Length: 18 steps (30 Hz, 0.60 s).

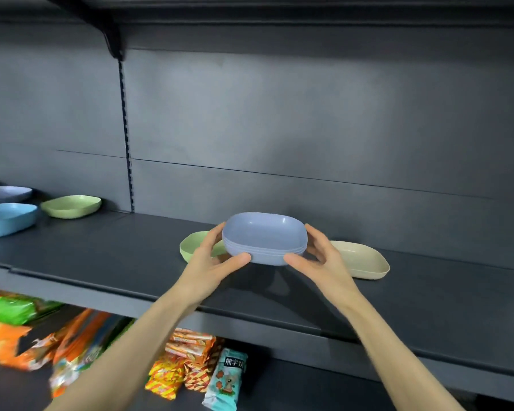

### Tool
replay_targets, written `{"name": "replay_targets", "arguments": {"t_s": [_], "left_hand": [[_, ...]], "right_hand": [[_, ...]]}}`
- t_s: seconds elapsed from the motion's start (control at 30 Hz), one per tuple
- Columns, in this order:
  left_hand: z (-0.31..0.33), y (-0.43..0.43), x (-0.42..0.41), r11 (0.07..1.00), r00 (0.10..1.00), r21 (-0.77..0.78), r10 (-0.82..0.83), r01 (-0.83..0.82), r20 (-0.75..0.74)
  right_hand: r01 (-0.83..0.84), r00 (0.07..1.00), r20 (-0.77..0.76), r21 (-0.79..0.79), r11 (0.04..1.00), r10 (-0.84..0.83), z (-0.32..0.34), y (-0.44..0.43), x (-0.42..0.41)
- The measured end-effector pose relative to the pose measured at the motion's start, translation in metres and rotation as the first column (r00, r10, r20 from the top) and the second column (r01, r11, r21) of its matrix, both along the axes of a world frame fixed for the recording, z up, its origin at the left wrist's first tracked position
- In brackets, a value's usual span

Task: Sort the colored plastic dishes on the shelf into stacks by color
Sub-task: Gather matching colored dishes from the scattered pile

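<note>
Dark shelf (101, 262); just over its mid, a stack (263, 237) of nested periwinkle-blue dishes, glossy, rounded-square. L hand (211, 262) grips it at 9 o'clock, R hand (324, 259) at 3, fingers curled round rims. Beige dish (365, 259) at 3, green dish (190, 244) at 9.

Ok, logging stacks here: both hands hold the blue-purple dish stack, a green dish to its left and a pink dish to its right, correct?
The head view shows a beige dish, not a pink one, right of the stack; the rest stands.
</note>
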State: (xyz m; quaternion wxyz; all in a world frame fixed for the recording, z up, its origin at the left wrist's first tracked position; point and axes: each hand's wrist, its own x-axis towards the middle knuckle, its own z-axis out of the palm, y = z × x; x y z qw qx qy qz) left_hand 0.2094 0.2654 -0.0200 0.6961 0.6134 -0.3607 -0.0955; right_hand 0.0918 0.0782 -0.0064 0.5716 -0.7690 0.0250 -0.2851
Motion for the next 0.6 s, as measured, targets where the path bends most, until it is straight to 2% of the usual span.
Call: {"name": "replay_targets", "arguments": {"t_s": [0.13,0.33,0.6], "left_hand": [[0.013,0.048,0.014,0.997,1.0,-0.076,-0.003,0.003,0.004],[0.026,0.151,0.053,0.989,0.994,-0.116,0.095,-0.089,0.045],[0.022,0.317,0.112,0.976,0.972,-0.037,0.218,-0.215,0.09]], "right_hand": [[-0.068,0.993,0.105,0.054,0.996,0.063,0.014,0.049,0.031],[-0.14,0.982,0.134,0.037,0.989,0.134,0.022,0.144,0.088],[-0.27,0.959,0.113,0.074,0.96,0.261,0.009,0.299,0.173]]}}
